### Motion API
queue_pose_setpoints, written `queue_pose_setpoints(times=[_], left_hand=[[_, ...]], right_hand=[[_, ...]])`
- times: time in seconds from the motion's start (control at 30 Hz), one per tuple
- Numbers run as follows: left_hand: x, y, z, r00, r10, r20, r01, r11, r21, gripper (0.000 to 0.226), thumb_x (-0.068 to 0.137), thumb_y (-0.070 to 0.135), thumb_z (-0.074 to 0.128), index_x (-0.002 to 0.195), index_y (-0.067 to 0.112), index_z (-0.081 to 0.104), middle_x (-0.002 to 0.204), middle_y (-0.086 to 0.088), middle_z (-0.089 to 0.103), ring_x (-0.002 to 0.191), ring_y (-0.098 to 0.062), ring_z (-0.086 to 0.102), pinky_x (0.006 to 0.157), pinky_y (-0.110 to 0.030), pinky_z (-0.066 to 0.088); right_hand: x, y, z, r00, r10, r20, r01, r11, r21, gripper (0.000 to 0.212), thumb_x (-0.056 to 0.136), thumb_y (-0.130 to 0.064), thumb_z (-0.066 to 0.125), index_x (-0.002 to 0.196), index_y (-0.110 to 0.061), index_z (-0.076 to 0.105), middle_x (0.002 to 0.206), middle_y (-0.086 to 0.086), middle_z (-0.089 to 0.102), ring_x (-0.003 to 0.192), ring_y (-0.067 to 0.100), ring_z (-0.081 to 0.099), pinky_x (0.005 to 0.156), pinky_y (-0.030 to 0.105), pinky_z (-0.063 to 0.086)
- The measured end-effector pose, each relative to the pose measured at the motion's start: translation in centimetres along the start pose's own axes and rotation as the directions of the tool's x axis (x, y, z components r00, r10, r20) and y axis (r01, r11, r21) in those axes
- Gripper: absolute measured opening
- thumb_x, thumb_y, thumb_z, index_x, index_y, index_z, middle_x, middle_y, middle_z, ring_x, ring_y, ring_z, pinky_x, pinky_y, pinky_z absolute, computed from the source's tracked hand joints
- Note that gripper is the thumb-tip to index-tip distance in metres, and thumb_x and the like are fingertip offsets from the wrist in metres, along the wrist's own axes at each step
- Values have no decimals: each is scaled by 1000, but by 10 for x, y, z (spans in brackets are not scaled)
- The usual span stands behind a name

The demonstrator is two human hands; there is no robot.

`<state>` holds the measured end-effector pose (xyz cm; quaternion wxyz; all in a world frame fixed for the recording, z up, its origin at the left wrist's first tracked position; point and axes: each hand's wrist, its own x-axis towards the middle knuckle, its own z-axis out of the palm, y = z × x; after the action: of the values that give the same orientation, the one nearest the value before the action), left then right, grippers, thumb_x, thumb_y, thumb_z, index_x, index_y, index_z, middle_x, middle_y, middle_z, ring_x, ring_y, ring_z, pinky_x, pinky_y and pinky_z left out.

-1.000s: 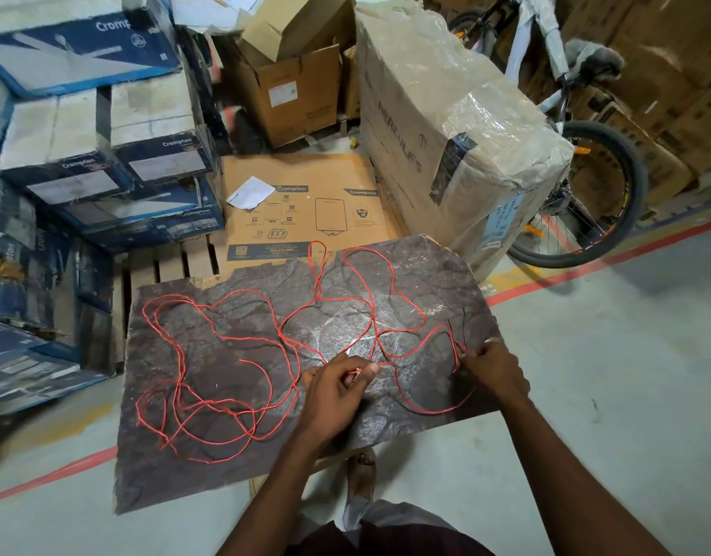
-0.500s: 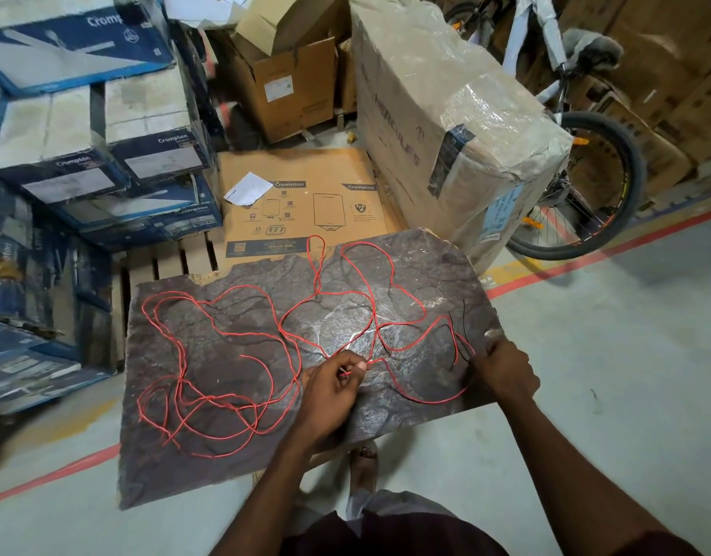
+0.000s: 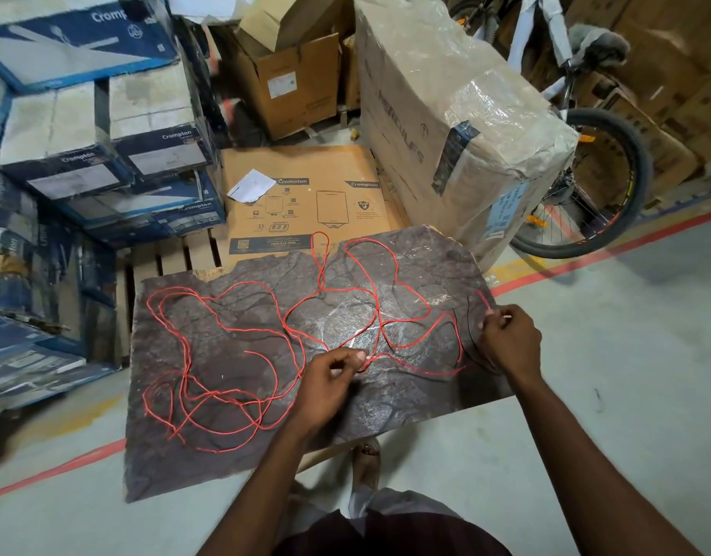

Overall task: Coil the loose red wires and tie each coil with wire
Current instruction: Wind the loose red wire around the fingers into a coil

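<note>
Little of the job looks done: no coil is formed and no tie is on. The red wires [image 3: 221, 393] lie loose across the dark stone slab [image 3: 386, 411], most of them in a tangle of overlapping loops well out to the left of the left hand [image 3: 329, 379], with more loops spreading away beyond both hands toward the slab's far edge. The left hand pinches one red strand between thumb and fingertips, the other fingers curled in. The right hand [image 3: 510, 343], at the slab's right edge, has its fingers closed on what looks like a red wire end, a short stub poking out above the knuckles. One strand runs low across the slab between the two grips, so this reads as finding an end and a starting length. Thin black wires [image 3: 468, 335] lie just inside the right hand; whether it holds one too is unclear. Untangling, winding and tying all remain.
</note>
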<state>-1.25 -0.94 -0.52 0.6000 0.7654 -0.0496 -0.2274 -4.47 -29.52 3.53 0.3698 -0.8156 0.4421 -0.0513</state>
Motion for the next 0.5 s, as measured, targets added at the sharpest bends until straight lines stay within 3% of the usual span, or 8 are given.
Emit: queue_pose_setpoints(times=[0.1,0.17,0.23,0.3,0.4,0.5], left_hand=[[3,2,-3,997,13,-75,-13,1000,-4,14,93,32,69,105,35,75,110,14,76,108,-6,67,96,-29,50],[5,12,-2,994,19,-110,-31,994,-105,13,94,29,69,104,28,78,110,7,76,105,-16,69,89,-36,57],[7,31,-2,987,37,-157,-68,978,-199,10,96,16,68,98,20,78,103,2,78,99,-17,70,78,-29,58],[10,56,-4,985,-4,-174,-54,943,-328,15,97,24,63,97,16,75,98,2,79,94,-13,71,80,-27,55],[19,89,-14,980,-196,-48,116,744,-659,41,98,43,49,100,9,71,90,-5,78,79,-14,74,72,-27,59],[23,113,-30,961,-261,93,231,569,-789,49,106,42,39,98,5,69,80,-7,77,69,-14,74,65,-25,61]], right_hand=[[-6,-20,-7,982,-171,-77,177,981,75,14,99,-31,54,93,-19,58,87,11,72,86,37,67,79,41,52],[-16,-34,-11,946,-308,-101,319,940,119,11,103,-24,54,96,-17,59,83,5,71,82,31,69,78,40,52],[-28,-50,-14,909,-402,-112,415,898,143,9,104,-23,54,100,-18,61,82,-1,71,81,24,69,77,36,51],[-42,-66,-14,874,-469,-123,484,860,159,9,105,-25,55,103,-21,63,84,-3,71,82,19,68,74,34,51],[-57,-86,-12,811,-569,-136,585,790,185,10,106,-24,55,105,-21,65,89,-2,72,87,17,69,74,34,52],[-66,-105,-9,716,-681,-155,698,692,185,10,105,-19,57,106,-17,67,97,-4,69,92,19,66,76,33,52]])
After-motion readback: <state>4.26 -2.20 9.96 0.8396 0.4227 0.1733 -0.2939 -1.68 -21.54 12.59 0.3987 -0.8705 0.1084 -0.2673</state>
